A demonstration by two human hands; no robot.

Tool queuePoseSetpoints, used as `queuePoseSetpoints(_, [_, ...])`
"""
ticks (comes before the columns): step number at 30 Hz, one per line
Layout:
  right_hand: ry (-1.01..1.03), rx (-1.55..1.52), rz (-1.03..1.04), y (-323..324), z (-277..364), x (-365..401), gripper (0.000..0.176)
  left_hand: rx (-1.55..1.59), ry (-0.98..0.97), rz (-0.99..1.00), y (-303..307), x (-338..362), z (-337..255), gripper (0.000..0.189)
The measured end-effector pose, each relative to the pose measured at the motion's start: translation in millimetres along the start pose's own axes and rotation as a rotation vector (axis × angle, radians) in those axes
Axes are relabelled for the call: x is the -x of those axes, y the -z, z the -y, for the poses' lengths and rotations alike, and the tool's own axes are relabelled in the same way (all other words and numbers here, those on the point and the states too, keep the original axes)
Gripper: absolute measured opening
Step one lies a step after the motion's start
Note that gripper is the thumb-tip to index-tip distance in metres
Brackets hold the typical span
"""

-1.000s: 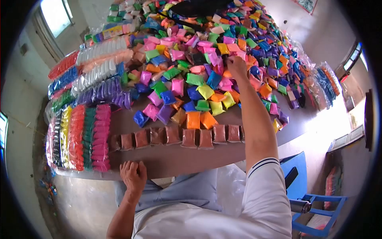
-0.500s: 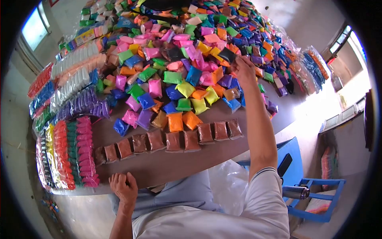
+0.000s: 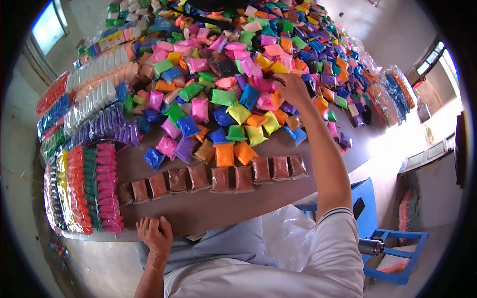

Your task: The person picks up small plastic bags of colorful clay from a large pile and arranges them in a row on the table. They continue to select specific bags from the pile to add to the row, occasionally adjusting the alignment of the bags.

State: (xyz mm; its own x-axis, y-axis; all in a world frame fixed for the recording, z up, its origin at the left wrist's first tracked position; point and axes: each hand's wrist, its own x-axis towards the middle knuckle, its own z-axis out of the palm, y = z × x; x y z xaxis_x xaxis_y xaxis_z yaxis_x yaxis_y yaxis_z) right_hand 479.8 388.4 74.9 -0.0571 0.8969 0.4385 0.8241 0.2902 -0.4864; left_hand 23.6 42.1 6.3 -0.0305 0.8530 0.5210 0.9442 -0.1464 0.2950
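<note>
My right hand [image 3: 290,88] reaches into the big heap of small colored packets [image 3: 238,74]. Its bent fingertips are by pink and orange packets, thumb and fingers slightly apart, with no packet visibly gripped. Beside that hand, on its right, a black packet [image 3: 309,85] partly shows. Fingers curled, my left hand [image 3: 155,233] rests at the near table edge and holds nothing visible. Between the heap and the near edge runs a row of brown packets [image 3: 221,180]. Two orange packets [image 3: 224,155] lie just behind this row.
Bagged rows of packets, including red ones [image 3: 79,188] and pink ones [image 3: 107,186], line the table's left side. More bagged packets [image 3: 392,99] lie at the far right. A blue chair [image 3: 370,203] stands right of me, with a metallic flask [image 3: 370,246] near it.
My right hand has moved left and slightly down across the heap. The black packet at its fingertips is now to the hand's right, out of the fingers. My left hand stays put.
</note>
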Motion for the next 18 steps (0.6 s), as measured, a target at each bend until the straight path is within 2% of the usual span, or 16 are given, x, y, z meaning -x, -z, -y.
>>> queuePoseSetpoints(3, [-0.008,0.171,-0.063,-22,-22,-26,0.035,-0.007,0.013,0.005,0,0,-1,0.026])
queuePoseSetpoints(5, [-0.129,-0.234,-0.105,-23,-52,-39,0.037,-0.013,0.013,0.0,-1,0,-1,0.026])
queuePoseSetpoints(7, [-0.177,-0.267,-0.122,-13,-61,-42,0.037,-0.016,0.013,-0.004,-1,-1,-2,0.026])
queuePoseSetpoints(10, [-0.18,-0.353,-0.034,-4,-73,-46,0.036,-0.006,0.012,0.009,0,-1,-3,0.025])
queuePoseSetpoints(12, [-0.126,-0.201,0.144,4,-72,-46,0.04,-0.015,0.005,0.027,1,-2,-2,0.024])
queuePoseSetpoints(16, [-0.198,-0.033,0.166,-3,-12,-34,0.046,-0.006,0.006,0.034,5,-3,-4,0.024])
queuePoseSetpoints(18, [-0.249,0.419,0.034,-14,14,-31,0.045,0.01,0.0,0.01,3,-3,-5,0.025])
